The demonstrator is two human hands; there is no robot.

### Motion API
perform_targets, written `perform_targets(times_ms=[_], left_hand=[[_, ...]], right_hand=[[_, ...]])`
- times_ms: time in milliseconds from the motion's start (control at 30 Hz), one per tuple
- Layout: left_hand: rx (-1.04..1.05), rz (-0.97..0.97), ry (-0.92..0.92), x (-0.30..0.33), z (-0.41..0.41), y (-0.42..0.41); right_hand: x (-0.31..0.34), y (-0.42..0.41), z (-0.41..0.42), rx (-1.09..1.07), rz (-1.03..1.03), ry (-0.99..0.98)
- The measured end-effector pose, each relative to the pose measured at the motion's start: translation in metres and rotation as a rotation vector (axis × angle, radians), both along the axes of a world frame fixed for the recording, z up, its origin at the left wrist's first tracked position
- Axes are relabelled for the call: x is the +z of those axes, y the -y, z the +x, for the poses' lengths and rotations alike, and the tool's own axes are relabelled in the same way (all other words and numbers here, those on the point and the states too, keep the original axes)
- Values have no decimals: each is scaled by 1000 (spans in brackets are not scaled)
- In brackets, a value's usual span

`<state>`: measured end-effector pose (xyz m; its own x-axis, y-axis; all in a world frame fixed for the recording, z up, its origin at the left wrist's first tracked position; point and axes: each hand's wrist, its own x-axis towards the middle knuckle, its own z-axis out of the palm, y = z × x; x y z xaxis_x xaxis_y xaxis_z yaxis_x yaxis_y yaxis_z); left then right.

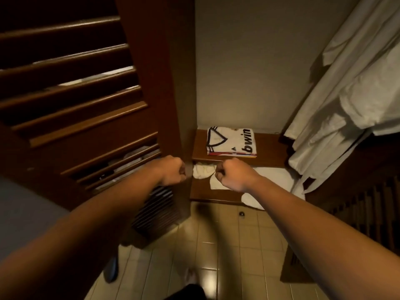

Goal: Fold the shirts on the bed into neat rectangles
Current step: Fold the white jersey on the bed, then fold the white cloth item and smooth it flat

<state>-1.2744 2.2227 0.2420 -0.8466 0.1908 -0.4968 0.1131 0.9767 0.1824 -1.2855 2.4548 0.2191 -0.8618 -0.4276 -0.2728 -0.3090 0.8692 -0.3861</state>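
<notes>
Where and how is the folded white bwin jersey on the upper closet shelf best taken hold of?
Grip the bwin jersey at its near folded edge, coming from the front with both hands sliding under. It lies flat atop a small stack on the upper shelf, with the wall behind and hanging robes at the right, so the front is probably clearest.

From my remote seat I saw a louvred door (71, 109) of dark, varnished wood, its slats catching a soft sheen. The shelves (268, 148) were the same brown wood — smooth, semi-gloss. On the upper one lay a folded shirt (231, 141) of smooth white cloth with black printed lettering. The hanging robes (346, 94) looked like matt, pale cloth, slightly crumpled. The floor tiles (227, 245) were glossy beige ceramic, and the wall (249, 72) was flat, matt paint.
</notes>
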Motion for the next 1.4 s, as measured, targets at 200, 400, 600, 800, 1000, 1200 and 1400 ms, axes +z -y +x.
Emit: perform_targets(times_ms=[200, 400, 600, 800, 1000, 1200, 1400], left_hand=[[118, 24, -32, 9, 83, 96], [404, 243, 108, 2, 155, 242], [630, 325, 158, -3, 256, 397], [923, 189, -16, 8, 350, 545], [1115, 173, -80, -11, 420, 624], [1236, 174, -61, -32, 461, 689], [1374, 170, -56, -32, 482, 777]], right_hand=[[-1, 100, 45, 188, 50, 18], [-1, 255, 85, 462, 115, 124], [-14, 430, 146, 696, 173, 110], [-10, 583, 201, 849, 209, 101], [-15, 709, 230, 987, 184, 167], [-31, 819, 244, 1196, 230, 94], [-37, 948, 256, 1314, 244, 41]])
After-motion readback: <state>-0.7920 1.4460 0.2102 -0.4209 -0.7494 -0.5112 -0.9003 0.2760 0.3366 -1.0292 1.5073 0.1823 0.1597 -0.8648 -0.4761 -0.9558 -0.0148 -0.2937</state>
